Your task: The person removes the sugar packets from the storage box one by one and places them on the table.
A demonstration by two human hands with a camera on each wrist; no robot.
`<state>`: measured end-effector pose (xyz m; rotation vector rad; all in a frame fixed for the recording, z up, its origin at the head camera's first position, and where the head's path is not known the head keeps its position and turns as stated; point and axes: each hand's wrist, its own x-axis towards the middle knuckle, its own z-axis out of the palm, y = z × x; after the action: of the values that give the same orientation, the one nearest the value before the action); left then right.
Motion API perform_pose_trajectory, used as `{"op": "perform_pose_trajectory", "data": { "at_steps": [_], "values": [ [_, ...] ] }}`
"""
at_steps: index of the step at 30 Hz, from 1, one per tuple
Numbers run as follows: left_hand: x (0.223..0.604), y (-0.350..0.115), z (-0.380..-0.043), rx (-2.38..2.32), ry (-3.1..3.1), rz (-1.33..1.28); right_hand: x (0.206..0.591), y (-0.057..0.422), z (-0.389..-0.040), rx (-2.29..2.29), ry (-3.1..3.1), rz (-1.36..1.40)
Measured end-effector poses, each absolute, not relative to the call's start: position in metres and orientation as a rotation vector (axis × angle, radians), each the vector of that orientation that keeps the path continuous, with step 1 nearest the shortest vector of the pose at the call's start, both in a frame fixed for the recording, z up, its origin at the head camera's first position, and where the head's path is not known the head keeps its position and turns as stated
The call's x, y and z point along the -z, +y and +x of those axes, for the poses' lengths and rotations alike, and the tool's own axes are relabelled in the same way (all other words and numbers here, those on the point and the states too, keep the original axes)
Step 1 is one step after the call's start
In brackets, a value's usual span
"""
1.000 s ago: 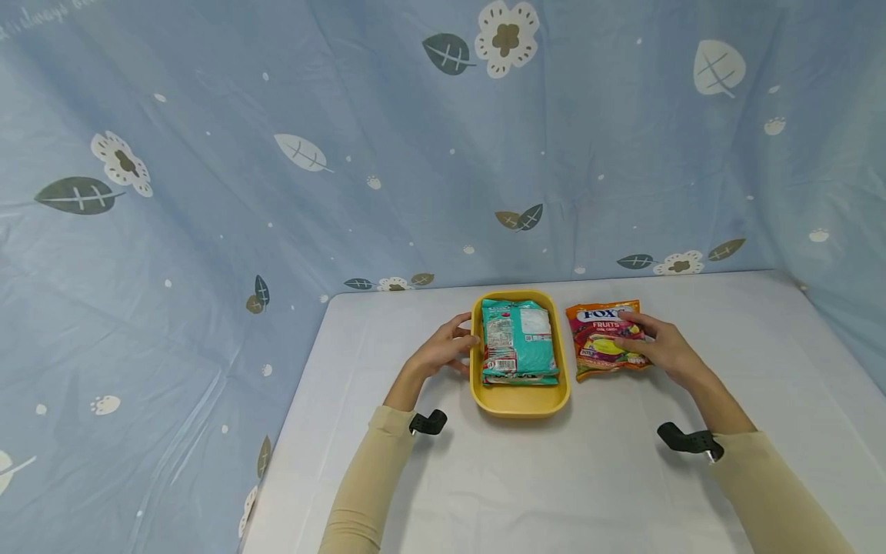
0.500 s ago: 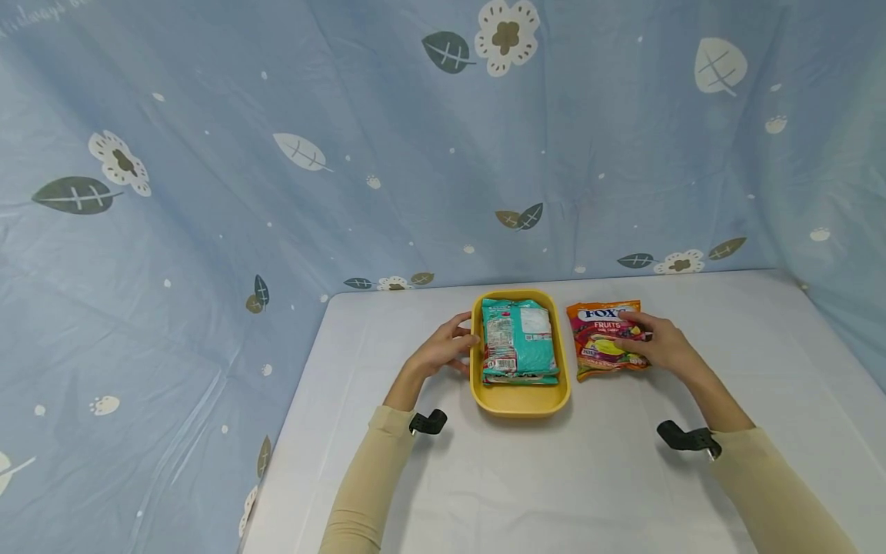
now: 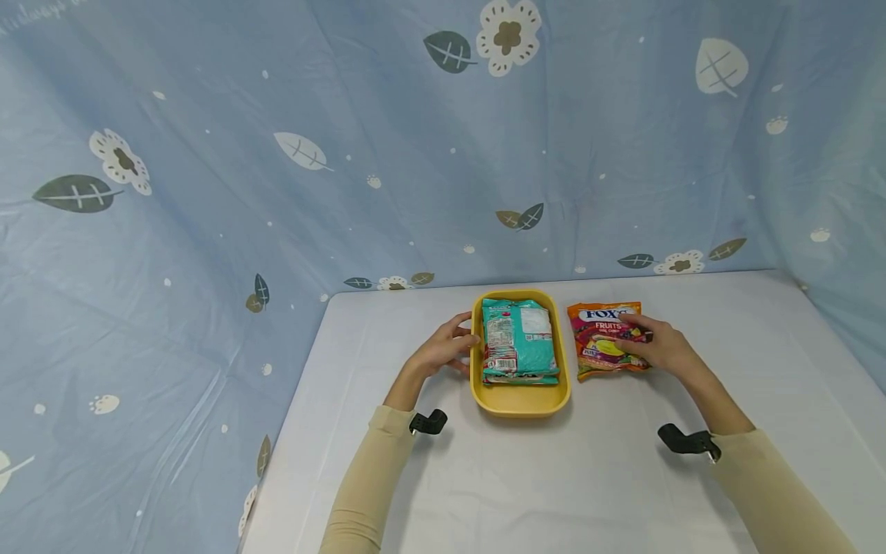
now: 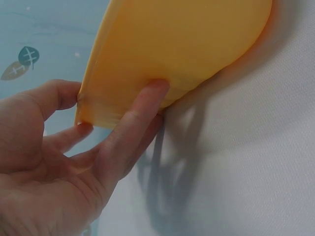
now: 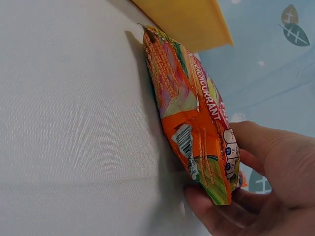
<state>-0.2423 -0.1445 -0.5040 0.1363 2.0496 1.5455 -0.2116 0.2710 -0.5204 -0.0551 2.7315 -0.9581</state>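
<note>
A yellow plastic tub (image 3: 521,402) stands on the white-covered table, with teal candy bags (image 3: 524,338) stacked inside it. My left hand (image 3: 443,348) grips the tub's left side: in the left wrist view the thumb is at the rim and other fingers lie against the outer wall (image 4: 197,39). Right of the tub is an orange and purple FOX'S fruit candy bag (image 3: 601,327). My right hand (image 3: 661,344) holds that bag by its right edge. In the right wrist view some fingers reach under the bag (image 5: 197,123) and others are at its printed face.
A blue curtain (image 3: 388,154) with leaf and flower prints hangs behind the table and along its left. The white table (image 3: 554,485) extends in front of the tub. Each wrist wears a black camera mount, one at the left (image 3: 429,422) and one at the right (image 3: 685,440).
</note>
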Motion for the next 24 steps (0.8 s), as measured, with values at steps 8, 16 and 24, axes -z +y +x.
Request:
{"op": "perform_pose_trajectory", "data": {
  "at_steps": [8, 16, 24],
  "values": [
    [0.5036, -0.1441, -0.2423, -1.542, 2.056, 0.127, 0.5185, 0.2703, -0.2118, 0.920, 2.730, -0.081],
    [0.5034, -0.1441, -0.2415, -1.535, 2.066, 0.121, 0.5159, 0.2678, -0.2110, 0.890, 2.736, -0.077],
    [0.5033, -0.1445, -0.2420, -1.546, 2.058, 0.127, 0.5142, 0.2675, -0.2105, 0.847, 2.768, -0.131]
  ]
}}
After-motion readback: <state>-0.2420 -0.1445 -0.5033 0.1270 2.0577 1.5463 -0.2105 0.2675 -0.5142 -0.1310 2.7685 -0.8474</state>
